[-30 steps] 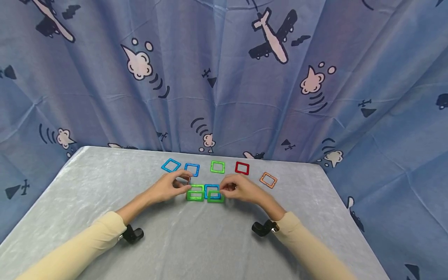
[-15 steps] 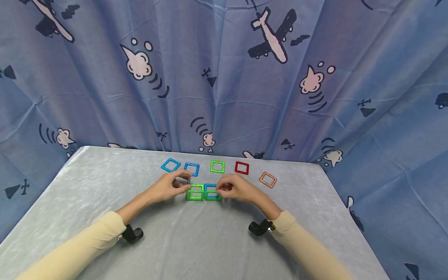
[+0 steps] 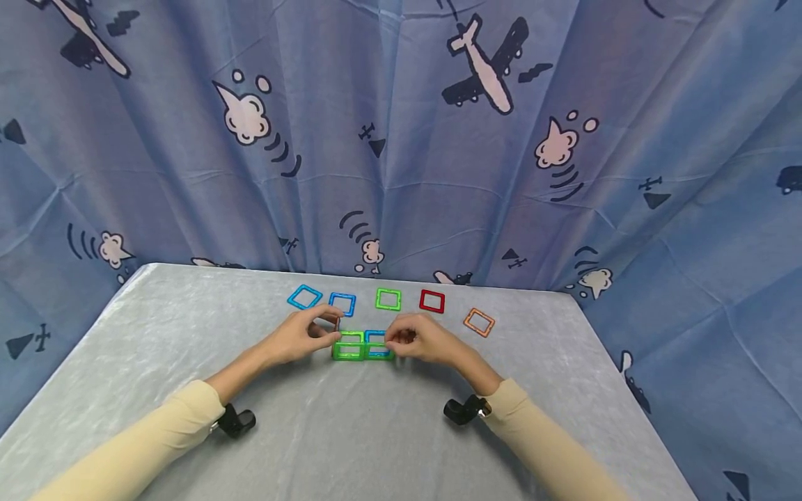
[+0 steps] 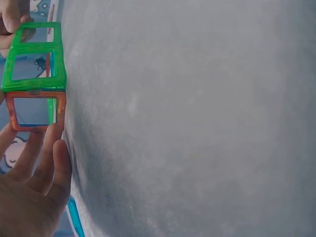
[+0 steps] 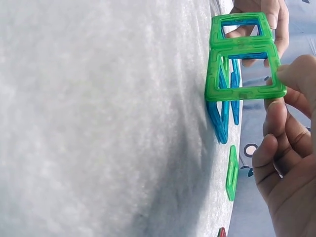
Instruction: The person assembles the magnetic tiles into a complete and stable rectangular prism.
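Several square-framed magnetic tiles stand joined in the middle of the table. Two green tiles form the front side by side: a left green tile and a right green tile. A blue tile shows behind the right one. At the left end an orange tile stands upright. My left hand holds that end, with fingertips on the orange tile's edge. With thumb and fingers, my right hand pinches the right green tile at its outer edge. Its fingers partly hide the blue tile in the head view.
Loose tiles lie along the back of the table: a tilted blue one, another blue one, a green one, a red one and an orange one. A patterned curtain hangs behind.
My right hand has moved slightly left, bringing its green tile against the left green one; the gap between them has closed. The left hand stays in place.
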Action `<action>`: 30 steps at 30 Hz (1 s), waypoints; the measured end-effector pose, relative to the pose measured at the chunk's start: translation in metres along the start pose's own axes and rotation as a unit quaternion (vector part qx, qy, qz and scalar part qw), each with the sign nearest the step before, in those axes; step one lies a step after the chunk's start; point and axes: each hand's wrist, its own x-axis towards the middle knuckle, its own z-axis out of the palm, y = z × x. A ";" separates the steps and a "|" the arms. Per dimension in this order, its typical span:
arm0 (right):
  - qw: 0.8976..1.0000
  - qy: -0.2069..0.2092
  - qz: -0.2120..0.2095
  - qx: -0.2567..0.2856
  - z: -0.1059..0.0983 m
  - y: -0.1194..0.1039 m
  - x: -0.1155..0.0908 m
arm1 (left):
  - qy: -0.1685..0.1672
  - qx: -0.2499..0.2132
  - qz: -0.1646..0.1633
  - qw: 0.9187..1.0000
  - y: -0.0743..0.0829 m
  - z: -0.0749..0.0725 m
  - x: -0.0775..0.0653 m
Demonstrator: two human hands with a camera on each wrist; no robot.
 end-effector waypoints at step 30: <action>0.994 0.025 0.098 0.047 -0.002 0.045 0.001 | -0.003 -0.004 0.001 1.000 0.001 -0.001 0.000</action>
